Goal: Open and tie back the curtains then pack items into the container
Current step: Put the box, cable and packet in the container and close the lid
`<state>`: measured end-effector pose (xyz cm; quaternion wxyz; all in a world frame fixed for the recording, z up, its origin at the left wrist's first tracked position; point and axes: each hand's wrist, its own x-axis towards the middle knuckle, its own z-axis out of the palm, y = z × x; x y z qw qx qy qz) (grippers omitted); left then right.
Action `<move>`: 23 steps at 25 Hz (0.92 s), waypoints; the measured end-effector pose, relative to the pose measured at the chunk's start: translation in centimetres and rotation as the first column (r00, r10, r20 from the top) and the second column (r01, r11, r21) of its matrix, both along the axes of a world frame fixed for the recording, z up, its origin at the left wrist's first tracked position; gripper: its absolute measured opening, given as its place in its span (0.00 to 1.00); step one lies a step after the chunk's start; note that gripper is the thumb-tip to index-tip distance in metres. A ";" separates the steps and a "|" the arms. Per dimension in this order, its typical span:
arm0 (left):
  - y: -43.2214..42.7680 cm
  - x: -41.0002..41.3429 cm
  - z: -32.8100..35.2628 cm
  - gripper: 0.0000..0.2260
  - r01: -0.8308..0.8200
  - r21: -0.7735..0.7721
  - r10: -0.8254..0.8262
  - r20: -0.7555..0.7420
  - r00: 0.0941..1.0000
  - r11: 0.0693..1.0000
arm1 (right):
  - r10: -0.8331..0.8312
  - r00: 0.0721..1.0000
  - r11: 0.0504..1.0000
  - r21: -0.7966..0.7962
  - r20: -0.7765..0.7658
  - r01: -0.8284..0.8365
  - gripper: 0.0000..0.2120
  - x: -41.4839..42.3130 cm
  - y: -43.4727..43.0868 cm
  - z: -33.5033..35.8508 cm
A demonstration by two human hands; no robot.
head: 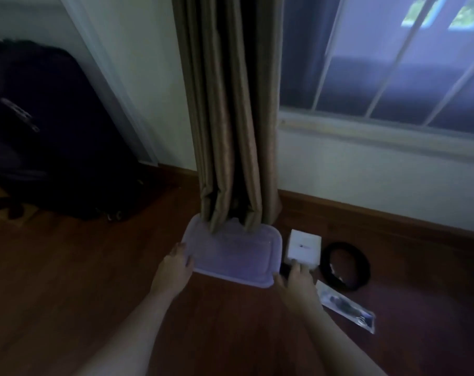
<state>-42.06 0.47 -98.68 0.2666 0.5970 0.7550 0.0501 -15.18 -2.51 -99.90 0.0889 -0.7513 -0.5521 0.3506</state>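
A brown curtain (230,118) hangs gathered in folds left of the window, its hem resting on the far edge of a pale plastic container (235,256) with its lid on, lying on the wooden floor. My left hand (176,267) grips the container's left edge. My right hand (295,280) holds its near right corner, fingers reaching toward a small white box (303,248) just to the right. Further right lie a coiled black belt (347,267) and a clear packet (347,308) with dark contents.
A dark suitcase (48,131) stands against the wall at the left. The window (393,63) with white bars and its sill fill the upper right. A wooden baseboard runs along the wall behind the items.
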 end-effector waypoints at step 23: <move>-7.6 -3.9 -17.0 0.38 -0.334 -0.271 0.395 0.216 0.893 0.903 | -0.031 0.989 0.999 -0.039 -0.142 0.026 0.76 4.8 -9.6 -16.0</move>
